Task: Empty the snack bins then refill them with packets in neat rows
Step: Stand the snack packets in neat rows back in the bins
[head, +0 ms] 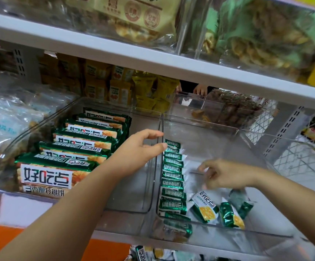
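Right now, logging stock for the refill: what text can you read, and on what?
"好吃点": front large packet in the left bin.
"香脆核桃饼": same packet, lower line.
"好吃点": loose small packet in the right bin.
Row of small packets: too small to read.
Upper-shelf bags: blurred.

The left hand (pixel 143 146) touches the right bin (pixel 228 240); the right hand (pixel 226 175) hovers beside its packet row (pixel 172 178).
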`<action>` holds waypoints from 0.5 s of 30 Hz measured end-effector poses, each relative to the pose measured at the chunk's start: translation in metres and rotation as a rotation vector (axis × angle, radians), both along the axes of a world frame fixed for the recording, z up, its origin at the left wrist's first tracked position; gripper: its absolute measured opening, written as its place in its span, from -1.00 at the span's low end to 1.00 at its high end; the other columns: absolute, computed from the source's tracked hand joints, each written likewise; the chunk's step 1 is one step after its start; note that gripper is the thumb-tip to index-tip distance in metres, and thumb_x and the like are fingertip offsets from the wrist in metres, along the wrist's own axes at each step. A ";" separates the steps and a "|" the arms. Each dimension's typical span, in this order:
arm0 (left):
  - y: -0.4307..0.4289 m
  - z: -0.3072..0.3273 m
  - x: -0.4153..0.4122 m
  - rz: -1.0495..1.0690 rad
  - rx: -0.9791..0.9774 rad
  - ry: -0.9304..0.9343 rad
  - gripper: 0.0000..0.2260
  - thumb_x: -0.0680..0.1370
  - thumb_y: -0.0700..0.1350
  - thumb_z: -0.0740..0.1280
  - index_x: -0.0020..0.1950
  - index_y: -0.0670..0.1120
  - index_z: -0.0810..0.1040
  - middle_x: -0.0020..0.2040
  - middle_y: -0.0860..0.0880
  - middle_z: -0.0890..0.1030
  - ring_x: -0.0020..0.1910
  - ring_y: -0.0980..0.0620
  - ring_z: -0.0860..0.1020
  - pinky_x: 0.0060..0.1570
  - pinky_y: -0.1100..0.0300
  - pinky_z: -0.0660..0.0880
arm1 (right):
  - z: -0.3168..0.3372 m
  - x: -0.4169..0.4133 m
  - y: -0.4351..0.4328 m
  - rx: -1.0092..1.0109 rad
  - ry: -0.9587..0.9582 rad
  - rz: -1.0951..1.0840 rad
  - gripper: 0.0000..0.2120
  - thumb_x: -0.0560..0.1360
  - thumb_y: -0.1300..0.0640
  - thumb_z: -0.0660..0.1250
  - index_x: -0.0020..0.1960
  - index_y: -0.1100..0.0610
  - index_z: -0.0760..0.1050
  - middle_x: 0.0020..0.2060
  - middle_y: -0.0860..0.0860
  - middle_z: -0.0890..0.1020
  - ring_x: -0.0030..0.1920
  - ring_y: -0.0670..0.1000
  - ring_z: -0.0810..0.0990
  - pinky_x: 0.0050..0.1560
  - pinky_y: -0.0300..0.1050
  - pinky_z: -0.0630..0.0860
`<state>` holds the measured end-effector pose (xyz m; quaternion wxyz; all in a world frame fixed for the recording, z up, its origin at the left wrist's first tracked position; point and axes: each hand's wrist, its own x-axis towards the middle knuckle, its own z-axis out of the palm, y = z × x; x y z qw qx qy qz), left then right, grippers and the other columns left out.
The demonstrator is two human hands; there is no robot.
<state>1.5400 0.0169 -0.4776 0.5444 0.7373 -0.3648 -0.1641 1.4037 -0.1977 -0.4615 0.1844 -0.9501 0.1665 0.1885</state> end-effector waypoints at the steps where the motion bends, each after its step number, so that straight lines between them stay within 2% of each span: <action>1: 0.000 0.000 0.000 0.004 0.005 -0.003 -0.73 0.53 0.07 0.35 0.22 0.20 0.46 0.18 0.26 0.46 -0.10 0.35 0.53 -0.13 0.46 0.36 | -0.004 -0.006 0.003 -0.009 0.116 0.023 -0.36 0.45 -0.01 0.44 0.44 0.04 0.25 0.21 -0.03 0.56 0.16 -0.03 0.55 0.19 -0.16 0.45; 3: -0.001 0.001 -0.002 0.010 0.015 -0.016 -0.71 0.53 0.07 0.35 0.25 0.17 0.47 0.17 0.24 0.46 -0.10 0.32 0.54 -0.13 0.45 0.36 | -0.014 -0.015 0.011 -0.028 0.181 0.040 -0.16 0.43 -0.07 0.45 0.53 0.03 0.05 0.41 0.01 0.38 0.31 -0.01 0.44 0.27 -0.19 0.38; 5: 0.000 0.003 -0.003 0.020 0.030 -0.042 -0.71 0.53 0.06 0.35 0.25 0.14 0.47 0.18 0.20 0.47 -0.10 0.29 0.54 -0.13 0.45 0.36 | -0.025 -0.016 0.018 -0.054 0.134 0.054 -0.16 0.40 -0.07 0.48 0.51 0.02 0.10 0.44 -0.02 0.32 0.34 -0.01 0.39 0.27 -0.22 0.35; 8: 0.000 0.006 -0.006 0.035 0.066 -0.116 -0.77 0.55 0.05 0.33 0.20 0.14 0.49 0.20 0.11 0.48 -0.06 0.25 0.53 -0.16 0.46 0.38 | -0.029 -0.017 0.020 -0.063 0.065 0.013 -0.35 0.36 -0.01 0.52 0.34 -0.02 0.30 0.22 -0.02 0.46 0.14 -0.04 0.46 0.02 -0.24 0.40; 11: 0.003 0.011 -0.011 0.059 0.120 -0.244 -0.88 0.57 0.01 0.30 0.10 0.17 0.50 0.19 0.03 0.46 -0.01 0.15 0.52 -0.15 0.37 0.41 | -0.016 -0.023 0.021 -0.078 -0.136 -0.088 -0.51 0.36 0.08 0.52 0.15 -0.06 0.33 -0.05 0.03 0.50 -0.15 -0.01 0.46 -0.26 -0.19 0.35; 13: 0.003 0.016 -0.016 0.085 0.194 -0.389 -0.86 0.58 -0.02 0.29 0.12 0.16 0.51 0.21 0.03 0.44 0.10 0.06 0.49 0.05 0.24 0.41 | -0.005 -0.030 0.018 -0.124 -0.307 -0.152 -0.55 0.38 0.11 0.51 0.17 -0.03 0.38 -0.13 -0.02 0.49 -0.19 -0.02 0.45 -0.31 -0.27 0.34; 15: 0.003 0.026 -0.025 0.085 0.216 -0.549 -0.79 0.57 -0.02 0.30 0.20 0.13 0.52 0.25 0.07 0.41 0.22 0.05 0.44 0.24 0.12 0.38 | 0.010 -0.040 0.018 -0.172 -0.463 -0.171 -0.55 0.38 0.10 0.52 0.19 -0.03 0.42 -0.11 -0.07 0.49 -0.14 -0.03 0.47 -0.22 -0.25 0.39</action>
